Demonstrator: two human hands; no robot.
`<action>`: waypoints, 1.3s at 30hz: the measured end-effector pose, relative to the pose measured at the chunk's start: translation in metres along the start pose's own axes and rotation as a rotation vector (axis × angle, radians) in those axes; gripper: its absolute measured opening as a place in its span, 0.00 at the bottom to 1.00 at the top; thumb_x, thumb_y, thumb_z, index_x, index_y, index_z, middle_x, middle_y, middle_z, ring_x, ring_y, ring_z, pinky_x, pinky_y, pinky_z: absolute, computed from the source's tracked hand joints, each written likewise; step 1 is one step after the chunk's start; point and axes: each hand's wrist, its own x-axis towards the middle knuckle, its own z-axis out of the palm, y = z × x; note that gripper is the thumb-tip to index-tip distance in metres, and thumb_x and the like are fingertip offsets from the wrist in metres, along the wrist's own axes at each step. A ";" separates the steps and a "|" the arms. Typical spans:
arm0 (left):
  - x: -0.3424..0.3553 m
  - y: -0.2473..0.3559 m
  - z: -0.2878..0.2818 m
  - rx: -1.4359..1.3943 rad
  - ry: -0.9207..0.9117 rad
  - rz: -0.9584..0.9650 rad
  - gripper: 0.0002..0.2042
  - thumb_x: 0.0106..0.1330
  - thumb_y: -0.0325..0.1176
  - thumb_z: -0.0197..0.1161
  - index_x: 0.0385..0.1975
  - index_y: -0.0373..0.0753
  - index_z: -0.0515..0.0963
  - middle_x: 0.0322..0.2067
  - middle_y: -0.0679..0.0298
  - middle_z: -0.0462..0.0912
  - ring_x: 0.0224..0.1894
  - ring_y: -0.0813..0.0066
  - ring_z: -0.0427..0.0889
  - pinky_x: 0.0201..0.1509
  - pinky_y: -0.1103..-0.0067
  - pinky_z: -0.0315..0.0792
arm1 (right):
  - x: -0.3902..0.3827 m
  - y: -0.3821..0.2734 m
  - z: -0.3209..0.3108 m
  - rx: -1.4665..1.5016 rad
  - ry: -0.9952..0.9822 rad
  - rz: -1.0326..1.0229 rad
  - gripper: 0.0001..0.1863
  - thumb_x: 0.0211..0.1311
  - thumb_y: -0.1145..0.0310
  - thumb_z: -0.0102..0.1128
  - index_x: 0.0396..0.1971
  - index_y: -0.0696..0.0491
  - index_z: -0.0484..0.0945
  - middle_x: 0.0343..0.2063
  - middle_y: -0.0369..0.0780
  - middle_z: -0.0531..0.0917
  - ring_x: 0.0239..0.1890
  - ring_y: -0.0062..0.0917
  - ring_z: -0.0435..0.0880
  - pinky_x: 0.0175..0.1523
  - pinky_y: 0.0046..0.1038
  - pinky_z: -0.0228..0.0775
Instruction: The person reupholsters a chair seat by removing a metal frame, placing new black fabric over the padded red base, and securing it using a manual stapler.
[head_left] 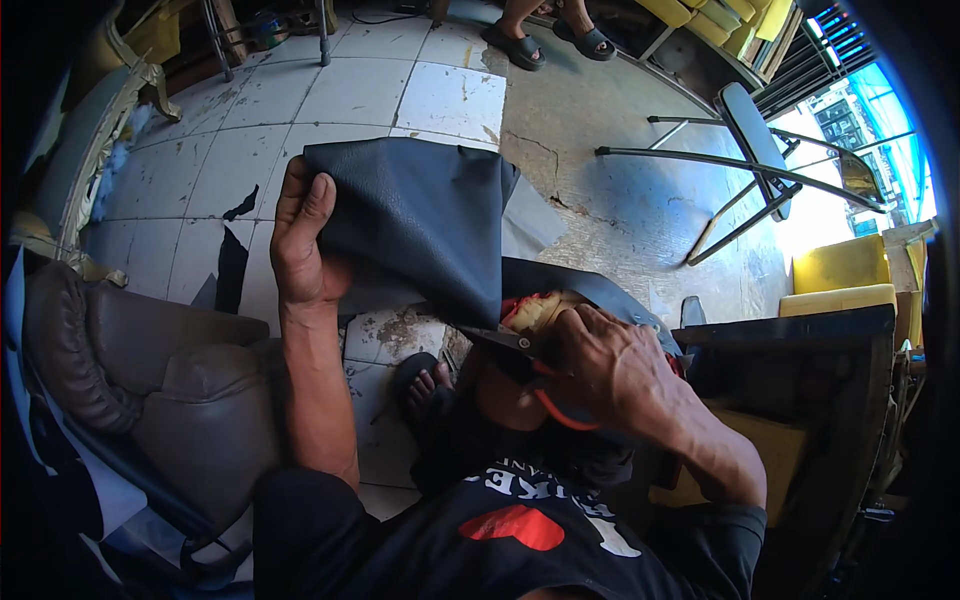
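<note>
Dark leatherette sheet [410,225], held above the floor [345,92], pinched at its left edge by the left grip [303,240], with scissors [522,342] at its lower right corner, clasped in the right grip [620,365], brown cushioned seat [210,410] to its lower left, and folding chair [752,140] to its upper right.

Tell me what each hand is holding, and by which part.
The left hand grips the dark sheet by its left edge, thumb on the upper face. The right hand holds the scissors by their orange handles.
</note>
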 end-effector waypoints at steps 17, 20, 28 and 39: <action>0.006 0.017 -0.006 -0.019 0.078 0.033 0.09 0.78 0.24 0.56 0.53 0.40 0.80 0.50 0.64 0.87 0.53 0.74 0.86 0.61 0.72 0.81 | 0.040 -0.043 0.029 -0.099 0.339 0.033 0.26 0.58 0.49 0.72 0.42 0.56 0.75 0.39 0.44 0.82 0.42 0.40 0.87 0.41 0.41 0.80; 0.005 0.028 0.003 0.026 0.084 0.021 0.09 0.79 0.23 0.55 0.52 0.39 0.79 0.49 0.63 0.87 0.52 0.74 0.86 0.62 0.72 0.82 | 0.053 -0.055 0.025 -0.039 0.249 0.068 0.25 0.60 0.50 0.70 0.42 0.55 0.75 0.40 0.44 0.81 0.45 0.38 0.86 0.42 0.40 0.80; 0.007 0.031 0.006 0.008 0.011 0.027 0.09 0.80 0.23 0.53 0.55 0.36 0.75 0.50 0.58 0.86 0.54 0.71 0.87 0.62 0.70 0.83 | 0.075 -0.064 0.035 -0.028 0.346 0.069 0.20 0.62 0.55 0.69 0.42 0.55 0.76 0.39 0.43 0.81 0.46 0.37 0.86 0.44 0.39 0.81; 0.030 0.040 0.009 0.066 -0.034 0.063 0.10 0.79 0.23 0.54 0.56 0.36 0.75 0.52 0.58 0.86 0.56 0.69 0.86 0.66 0.71 0.80 | 0.090 -0.058 0.022 -0.008 0.387 -0.159 0.20 0.67 0.55 0.67 0.41 0.57 0.75 0.34 0.45 0.85 0.41 0.39 0.90 0.35 0.40 0.82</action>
